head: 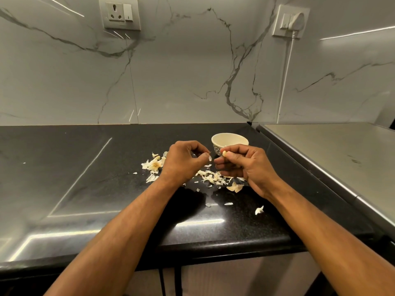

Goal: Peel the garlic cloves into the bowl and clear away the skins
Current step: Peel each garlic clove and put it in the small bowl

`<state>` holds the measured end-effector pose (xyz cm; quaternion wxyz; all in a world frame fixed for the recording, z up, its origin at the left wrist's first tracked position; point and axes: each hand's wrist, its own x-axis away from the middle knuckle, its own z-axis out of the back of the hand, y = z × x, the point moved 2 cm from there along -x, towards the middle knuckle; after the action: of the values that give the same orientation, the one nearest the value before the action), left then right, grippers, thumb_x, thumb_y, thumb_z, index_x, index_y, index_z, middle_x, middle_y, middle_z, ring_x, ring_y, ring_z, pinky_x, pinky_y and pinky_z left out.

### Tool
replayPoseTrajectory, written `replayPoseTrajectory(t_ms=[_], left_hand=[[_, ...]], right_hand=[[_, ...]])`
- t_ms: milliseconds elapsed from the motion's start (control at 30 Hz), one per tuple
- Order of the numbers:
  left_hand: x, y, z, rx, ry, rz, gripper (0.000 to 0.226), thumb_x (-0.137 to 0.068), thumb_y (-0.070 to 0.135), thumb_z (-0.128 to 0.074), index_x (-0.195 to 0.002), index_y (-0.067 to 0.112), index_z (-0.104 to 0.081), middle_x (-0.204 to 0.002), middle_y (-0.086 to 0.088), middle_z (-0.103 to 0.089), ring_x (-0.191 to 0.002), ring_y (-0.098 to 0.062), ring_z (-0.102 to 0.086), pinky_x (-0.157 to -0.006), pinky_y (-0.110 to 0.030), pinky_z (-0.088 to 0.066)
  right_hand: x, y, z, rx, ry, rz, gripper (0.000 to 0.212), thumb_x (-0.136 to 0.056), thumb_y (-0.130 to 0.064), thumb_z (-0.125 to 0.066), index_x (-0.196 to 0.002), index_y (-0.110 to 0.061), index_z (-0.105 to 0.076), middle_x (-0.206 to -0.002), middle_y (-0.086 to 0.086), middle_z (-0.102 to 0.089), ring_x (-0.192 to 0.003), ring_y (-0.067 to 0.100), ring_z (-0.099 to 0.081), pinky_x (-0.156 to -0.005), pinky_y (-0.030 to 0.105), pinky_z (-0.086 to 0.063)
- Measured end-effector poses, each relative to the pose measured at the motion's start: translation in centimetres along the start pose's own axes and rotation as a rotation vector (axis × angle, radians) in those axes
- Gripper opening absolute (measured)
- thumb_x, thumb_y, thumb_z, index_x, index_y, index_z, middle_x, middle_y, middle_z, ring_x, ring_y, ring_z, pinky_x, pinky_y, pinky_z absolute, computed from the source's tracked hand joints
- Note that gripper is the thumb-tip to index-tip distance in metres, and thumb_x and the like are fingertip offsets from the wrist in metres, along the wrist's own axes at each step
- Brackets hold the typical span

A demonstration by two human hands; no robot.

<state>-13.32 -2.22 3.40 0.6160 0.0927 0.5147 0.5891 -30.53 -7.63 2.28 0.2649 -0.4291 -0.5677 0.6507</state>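
My right hand (245,165) pinches a pale garlic clove (224,154) between thumb and forefinger, just in front of the small cream bowl (229,139) with a patterned outside. My left hand (183,161) pinches a scrap of garlic skin (210,158) a little to the left of the clove. Both hands hover above the black counter (85,178). Loose papery skins (213,178) lie scattered under and between the hands. The dried root core of the garlic head (155,164) lies to the left with more skins around it. What the bowl holds is hidden.
A stainless steel surface (331,150) adjoins the counter on the right, slightly raised. The marble wall behind carries a socket (120,13) and a plugged-in white cord (285,82). A stray skin (259,210) lies near the front edge (213,244) of the counter.
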Motion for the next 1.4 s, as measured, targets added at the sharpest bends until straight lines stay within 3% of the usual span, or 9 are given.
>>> replayPoseTrajectory(t_ms=[133,233,400,533,667,800,933,1200,1400], left_hand=[[-0.2,-0.7,0.3,-0.072,-0.030,0.059,0.024,-0.078,0.011,-0.071,-0.073,0.035,-0.068,-0.067,0.015,-0.065,-0.061,0.001,-0.058,-0.065,-0.027,-0.053],[0.0,-0.4,0.0,-0.064,-0.092,0.065,0.018,-0.081,0.007,-0.066,-0.079,0.023,-0.073,-0.060,0.017,-0.061,-0.048,0.005,-0.051,-0.056,-0.016,-0.041],[0.4,0.4,-0.5,0.085,-0.184,-0.007,0.004,-0.087,0.020,-0.070,-0.086,0.020,-0.073,-0.074,0.005,-0.070,-0.061,-0.012,-0.062,-0.055,-0.019,-0.050],[0.5,0.3,-0.6,0.112,-0.200,0.006,0.005,-0.087,0.021,-0.071,-0.087,0.016,-0.074,-0.077,-0.006,-0.072,-0.058,-0.016,-0.057,-0.054,-0.028,-0.050],[0.7,0.5,-0.4,0.205,-0.210,0.063,0.006,-0.088,0.015,-0.070,-0.086,0.010,-0.072,-0.080,-0.019,-0.069,-0.050,-0.013,-0.053,-0.048,-0.019,-0.046],[0.7,0.4,-0.4,0.274,-0.223,0.109,0.008,-0.088,0.012,-0.069,-0.084,0.006,-0.072,-0.075,-0.019,-0.066,-0.048,-0.011,-0.051,-0.047,-0.017,-0.044],[0.8,0.4,-0.7,0.281,-0.231,0.107,0.009,-0.091,0.010,-0.065,-0.085,0.002,-0.068,-0.065,-0.003,-0.060,-0.046,-0.010,-0.048,-0.044,-0.018,-0.042],[0.7,0.4,-0.6,0.281,-0.180,0.031,0.013,-0.092,0.013,-0.064,-0.093,0.001,-0.068,-0.076,-0.022,-0.062,-0.046,-0.014,-0.048,-0.042,-0.020,-0.043],[0.7,0.2,-0.9,0.188,-0.211,-0.085,0.016,-0.086,0.019,-0.072,-0.097,0.008,-0.074,-0.074,-0.016,-0.070,-0.047,-0.024,-0.052,-0.047,-0.029,-0.046]], right_hand=[[0.0,0.1,0.0,0.002,0.029,0.009,0.013,-0.090,0.000,-0.062,-0.101,-0.001,-0.070,-0.089,0.018,-0.074,-0.082,0.027,-0.072,-0.077,0.041,-0.061],[0.1,0.2,-0.1,0.004,0.048,0.015,0.014,-0.085,0.000,-0.068,-0.099,0.000,-0.069,-0.087,0.019,-0.074,-0.078,0.024,-0.073,-0.073,0.038,-0.061],[0.2,0.1,0.0,0.072,0.045,0.048,0.026,-0.070,-0.014,-0.077,-0.091,0.000,-0.072,-0.082,0.021,-0.074,-0.073,0.026,-0.073,-0.071,0.037,-0.061],[0.3,0.1,0.0,0.085,0.024,0.080,0.025,-0.071,-0.014,-0.076,-0.092,-0.001,-0.074,-0.084,0.021,-0.074,-0.078,0.029,-0.073,-0.075,0.039,-0.062],[0.3,0.0,-0.1,0.073,0.008,0.085,0.023,-0.072,-0.012,-0.076,-0.092,-0.002,-0.074,-0.084,0.019,-0.074,-0.078,0.027,-0.073,-0.074,0.037,-0.062],[0.5,-0.2,-0.1,0.067,-0.006,0.099,0.021,-0.072,-0.011,-0.073,-0.092,-0.004,-0.074,-0.081,0.016,-0.075,-0.074,0.024,-0.073,-0.069,0.032,-0.061],[0.5,-0.1,-0.2,0.057,-0.014,0.100,0.019,-0.074,-0.011,-0.070,-0.092,-0.004,-0.074,-0.078,0.014,-0.075,-0.071,0.023,-0.073,-0.070,0.034,-0.062],[0.2,0.1,0.0,-0.010,0.018,0.073,0.017,-0.083,-0.007,-0.066,-0.097,-0.002,-0.073,-0.078,0.016,-0.072,-0.072,0.025,-0.069,-0.070,0.037,-0.062],[0.0,0.2,0.2,0.023,0.066,0.065,0.017,-0.075,-0.015,-0.072,-0.089,-0.005,-0.072,-0.077,0.018,-0.073,-0.066,0.025,-0.070,-0.068,0.040,-0.062]])
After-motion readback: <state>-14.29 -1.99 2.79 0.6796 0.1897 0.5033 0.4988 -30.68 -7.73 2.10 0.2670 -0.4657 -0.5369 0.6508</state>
